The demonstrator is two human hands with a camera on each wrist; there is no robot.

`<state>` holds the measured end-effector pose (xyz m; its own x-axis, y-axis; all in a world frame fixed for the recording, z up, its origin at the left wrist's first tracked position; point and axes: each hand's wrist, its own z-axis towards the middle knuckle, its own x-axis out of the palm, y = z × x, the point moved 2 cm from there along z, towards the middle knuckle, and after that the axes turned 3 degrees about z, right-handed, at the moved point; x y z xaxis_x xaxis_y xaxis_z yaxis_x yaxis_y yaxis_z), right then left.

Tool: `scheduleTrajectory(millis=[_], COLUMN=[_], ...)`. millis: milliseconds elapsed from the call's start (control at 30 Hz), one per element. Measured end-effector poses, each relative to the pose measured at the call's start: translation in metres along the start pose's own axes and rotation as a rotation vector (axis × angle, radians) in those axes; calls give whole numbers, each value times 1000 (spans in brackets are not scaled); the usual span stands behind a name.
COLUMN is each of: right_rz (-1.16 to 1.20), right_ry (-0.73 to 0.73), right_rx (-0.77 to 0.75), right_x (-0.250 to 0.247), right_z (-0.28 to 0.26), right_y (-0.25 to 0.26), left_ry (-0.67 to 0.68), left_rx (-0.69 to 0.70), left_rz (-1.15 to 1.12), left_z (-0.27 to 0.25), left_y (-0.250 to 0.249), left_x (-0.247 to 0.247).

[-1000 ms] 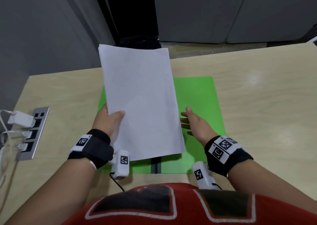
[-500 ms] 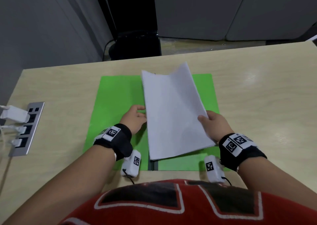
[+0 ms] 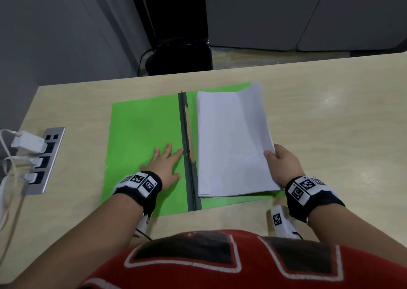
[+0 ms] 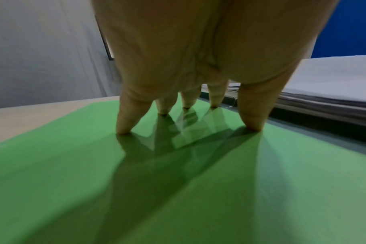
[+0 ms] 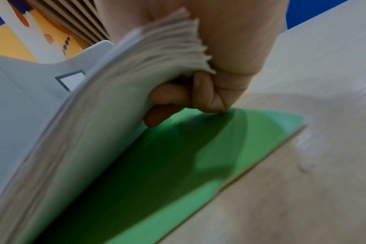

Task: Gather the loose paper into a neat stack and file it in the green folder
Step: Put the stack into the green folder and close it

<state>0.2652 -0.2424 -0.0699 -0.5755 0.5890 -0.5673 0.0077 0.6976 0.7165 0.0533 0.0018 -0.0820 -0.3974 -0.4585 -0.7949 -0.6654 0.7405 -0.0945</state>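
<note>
The green folder (image 3: 143,139) lies wide open on the table, its dark spine (image 3: 187,152) running down the middle. A white paper stack (image 3: 231,143) rests on the folder's right leaf, its right edge still lifted. My right hand (image 3: 282,167) grips that lifted edge, thumb on top and fingers curled underneath (image 5: 169,105). The left hand (image 3: 165,165) lies flat on the left leaf (image 4: 178,181) with spread fingertips (image 4: 123,130) pressing down beside the spine. The paper stack (image 4: 324,89) shows at the right of the left wrist view.
A metal power strip (image 3: 44,161) with white plugs and cables sits in the table at the far left. The table's back edge (image 3: 198,75) runs just beyond the folder, with a dark stand behind it. Bare wood table (image 3: 341,123) lies to the right.
The stack passed from my left hand to my right and came down onto the folder's right leaf. My left hand let go and moved to press flat on the left leaf.
</note>
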Motion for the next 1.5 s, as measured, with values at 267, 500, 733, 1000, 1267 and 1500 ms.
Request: scheduleTrajectory(millis=[267,500,733,1000,1267,1500], right_rz=[-106,-132,-203,-253,-271,-270], right_ry=[19,29,20,21,10,15], right_rx=[-32,-41,-75,-85,-106,-91], right_x=[5,17,21,24,24,18], right_z=[7,11,12,11,10,11], right_y=[6,9,12,11,11,9], left_ry=[-28,-25,-39,-335,-189,37], left_rx=[20,13,20,-439,-889,-504], left_rz=[48,52,52,-402,-532,-163], left_z=[0,0,3,-4,-16,-29], left_y=[16,21,23,60,114,123], left_x=[-3,-5,-3,-20,-36,-60])
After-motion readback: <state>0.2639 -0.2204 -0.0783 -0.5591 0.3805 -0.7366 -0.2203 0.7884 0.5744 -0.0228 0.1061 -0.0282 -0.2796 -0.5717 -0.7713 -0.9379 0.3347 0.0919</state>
